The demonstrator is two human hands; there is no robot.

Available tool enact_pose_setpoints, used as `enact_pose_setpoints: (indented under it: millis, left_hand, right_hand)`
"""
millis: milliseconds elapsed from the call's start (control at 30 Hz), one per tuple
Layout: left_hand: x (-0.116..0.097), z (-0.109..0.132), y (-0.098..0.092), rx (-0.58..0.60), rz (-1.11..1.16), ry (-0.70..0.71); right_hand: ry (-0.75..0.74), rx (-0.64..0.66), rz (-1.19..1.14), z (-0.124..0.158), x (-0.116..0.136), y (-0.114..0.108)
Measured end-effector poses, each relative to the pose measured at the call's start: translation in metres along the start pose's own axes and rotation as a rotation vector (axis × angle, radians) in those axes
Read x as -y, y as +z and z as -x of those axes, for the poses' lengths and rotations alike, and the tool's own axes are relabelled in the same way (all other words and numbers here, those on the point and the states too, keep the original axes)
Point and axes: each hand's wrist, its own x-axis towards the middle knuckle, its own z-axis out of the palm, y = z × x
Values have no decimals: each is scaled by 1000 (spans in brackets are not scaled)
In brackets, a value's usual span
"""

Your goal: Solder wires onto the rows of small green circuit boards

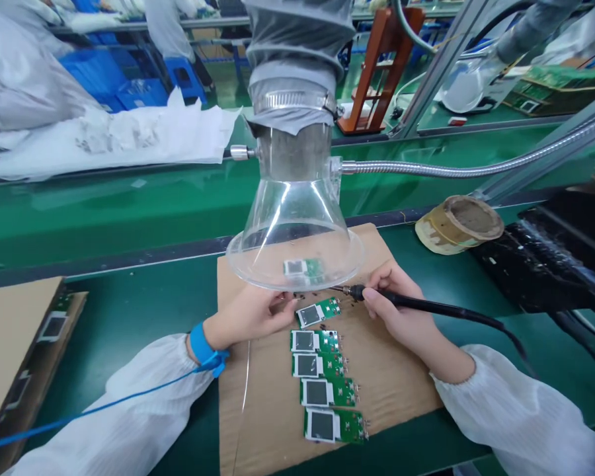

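My right hand grips a black soldering iron, its metal tip pointing left beneath the rim of a clear fume hood. My left hand is closed in a pinch on thin solder wire, which trails from under the hand down the cardboard. Between the two hands lies a tilted green circuit board with a small grey screen. Another board shows through the hood. Nearer me, several similar boards lie in a column. A blue wrist strap circles my left wrist.
A brown cardboard sheet covers part of the green bench. Stacked cardboard with boards stands left. A round tan pot and a black object sit right. The hood hangs low over the work; a metal hose runs rightward.
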Motion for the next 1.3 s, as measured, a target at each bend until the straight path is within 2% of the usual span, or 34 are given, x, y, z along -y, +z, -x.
enact_pose_setpoints:
  millis: [233, 667, 1067, 1300]
  left_hand:
    - [-5, -4, -6, 32, -87, 18]
    - [-8, -9, -5, 10, -39, 58]
    - [-2, -7, 0, 31, -9, 20]
    - [-3, -9, -1, 27, 7, 49]
  right_hand:
    - [-15, 33, 86, 3, 0, -2]
    - [-30, 61, 204, 1, 1, -1]
    - [-65, 96, 143, -4, 10, 5]
    - [-76, 96, 137, -4, 11, 5]
